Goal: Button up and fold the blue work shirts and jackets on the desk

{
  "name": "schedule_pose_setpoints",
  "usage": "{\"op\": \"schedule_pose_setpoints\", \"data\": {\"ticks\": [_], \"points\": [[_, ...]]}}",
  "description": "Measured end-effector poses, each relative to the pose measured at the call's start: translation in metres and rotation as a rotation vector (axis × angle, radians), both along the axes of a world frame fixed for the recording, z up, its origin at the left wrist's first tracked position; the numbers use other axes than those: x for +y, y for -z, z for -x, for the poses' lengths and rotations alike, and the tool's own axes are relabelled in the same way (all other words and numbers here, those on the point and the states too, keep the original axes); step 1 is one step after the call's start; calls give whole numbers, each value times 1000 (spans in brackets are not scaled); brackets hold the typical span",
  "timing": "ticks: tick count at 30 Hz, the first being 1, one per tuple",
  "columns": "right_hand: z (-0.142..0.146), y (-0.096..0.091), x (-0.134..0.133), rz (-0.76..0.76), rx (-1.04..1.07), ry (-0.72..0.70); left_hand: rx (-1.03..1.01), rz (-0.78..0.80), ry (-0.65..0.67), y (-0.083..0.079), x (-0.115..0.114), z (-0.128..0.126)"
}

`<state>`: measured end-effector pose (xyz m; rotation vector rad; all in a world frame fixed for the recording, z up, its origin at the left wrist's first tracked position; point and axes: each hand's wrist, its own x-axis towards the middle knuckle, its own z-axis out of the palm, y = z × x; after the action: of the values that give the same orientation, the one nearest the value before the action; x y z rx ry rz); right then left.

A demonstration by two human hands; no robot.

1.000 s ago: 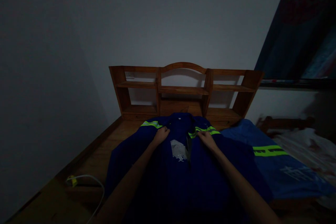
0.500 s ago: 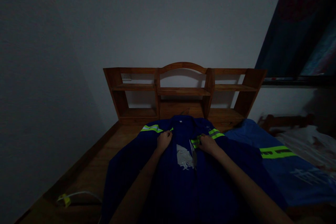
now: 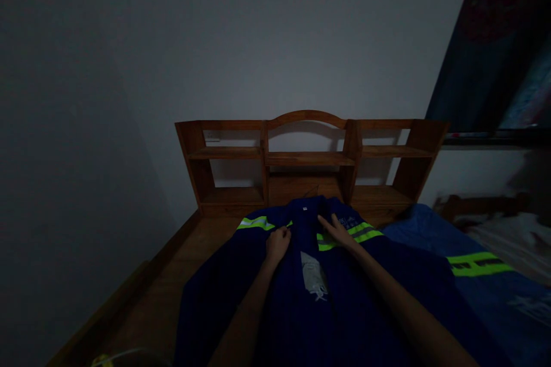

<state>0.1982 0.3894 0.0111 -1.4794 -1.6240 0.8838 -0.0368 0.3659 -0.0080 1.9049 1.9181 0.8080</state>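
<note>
A dark blue work jacket (image 3: 344, 298) with yellow-green reflective bands lies spread on a wooden bed platform (image 3: 181, 264), collar toward the headboard. My left hand (image 3: 278, 242) is closed on the jacket's left front edge near the chest. My right hand (image 3: 338, 230) lies flat on the right front panel beside the collar, fingers stretched out over a reflective band. A pale label or print (image 3: 314, 281) shows inside the jacket's opening between my forearms.
A wooden headboard with shelves (image 3: 307, 157) stands against the grey wall behind the jacket. A second blue garment with a reflective band (image 3: 477, 264) lies to the right. A dark curtain (image 3: 499, 51) hangs at upper right. A white cable (image 3: 112, 357) lies at the bottom left.
Both hands slid up the jacket toward the collar. My right hand opened from a pinch to lie flat. The camera shifted, pushing the cable almost out of view.
</note>
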Motion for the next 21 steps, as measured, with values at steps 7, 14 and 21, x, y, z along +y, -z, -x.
{"op": "schedule_pose_setpoints", "data": {"ticks": [7,14,21], "points": [[5,23,14,57,363,-212,-107,-45,104,6,5,4],[-35,53,3,-212,48,-207,-47,-28,228,13,10,10],[-24,24,-23,-346,-224,-448,-173,49,611,6,4,21]]}}
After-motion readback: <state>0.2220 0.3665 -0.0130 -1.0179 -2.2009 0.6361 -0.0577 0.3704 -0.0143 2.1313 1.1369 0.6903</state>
